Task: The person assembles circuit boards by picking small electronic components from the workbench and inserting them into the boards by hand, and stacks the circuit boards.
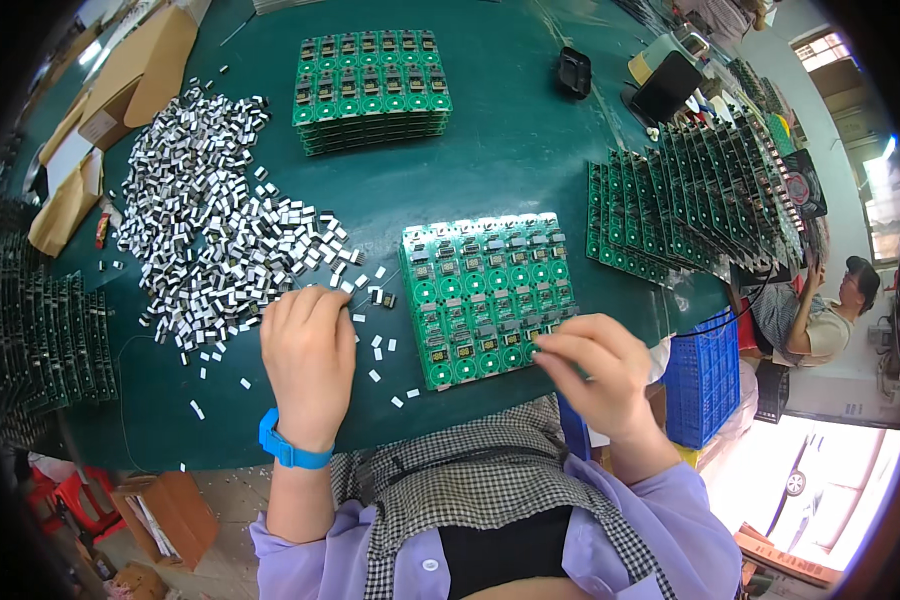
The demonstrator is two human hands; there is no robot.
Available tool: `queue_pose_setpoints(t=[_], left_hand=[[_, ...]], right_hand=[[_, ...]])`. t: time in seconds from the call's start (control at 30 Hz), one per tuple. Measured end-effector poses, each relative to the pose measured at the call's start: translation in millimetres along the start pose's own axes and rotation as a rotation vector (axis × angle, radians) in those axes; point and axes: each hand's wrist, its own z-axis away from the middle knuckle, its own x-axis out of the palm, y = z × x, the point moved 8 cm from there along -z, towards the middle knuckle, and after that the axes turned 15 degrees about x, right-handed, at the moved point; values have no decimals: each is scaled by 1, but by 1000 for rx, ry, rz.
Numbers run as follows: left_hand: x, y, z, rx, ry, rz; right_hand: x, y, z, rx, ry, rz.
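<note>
A green panel of small circuit boards (487, 295) lies flat on the dark green table (510, 140) in front of me. My right hand (595, 370) rests at the panel's near right corner, fingers pinched together on its edge; whether a part sits between them I cannot tell. My left hand (308, 350), with a blue wristband (288, 447), is curled palm down at the near edge of a big heap of small black and silver components (205, 215), fingertips among the loose pieces. One dark component (381, 298) lies between the heap and the panel.
A stack of green panels (371, 90) sits at the back centre, fanned stacks (700, 205) at the right, more boards (45, 335) at the left. Cardboard (130, 70) lies back left. A blue crate (703, 375) stands right; another person (830, 315) sits beyond it.
</note>
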Motion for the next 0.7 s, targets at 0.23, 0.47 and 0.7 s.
queue_pose_setpoints(t=[0.23, 0.47, 0.7], left_hand=[[7, -2, 2, -57, -63, 34], [8, -2, 2, -75, -106, 33], [11, 0, -2, -97, -86, 78]], right_hand=[[43, -29, -6, -228, -51, 127], [49, -32, -7, -248, -65, 214], [48, -35, -9, -252, -88, 227]])
